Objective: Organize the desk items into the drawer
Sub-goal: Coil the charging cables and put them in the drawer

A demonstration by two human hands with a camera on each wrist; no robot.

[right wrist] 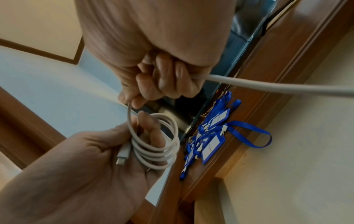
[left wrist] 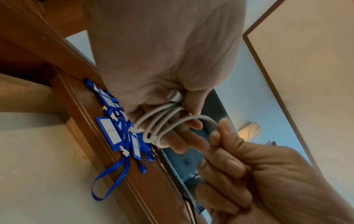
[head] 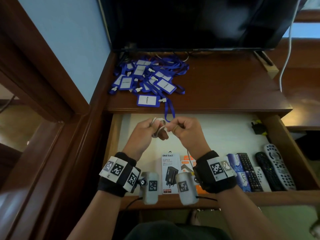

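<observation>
While both hands hang over the open wooden drawer (head: 284, 135) in the middle of the frame, the left hand (head: 149, 130) has its fingers curled through loops of a thin white charging cable (right wrist: 153, 145). The right hand (head: 186, 130) pinches the loose end of that cable in a tight grip. Blue name badges with blue straps (head: 147, 78) lie in a pile on the brown wooden bench (head: 225, 87), upper middle. Four long remote controls (head: 266, 168) lie in the drawer, lower right.
</observation>
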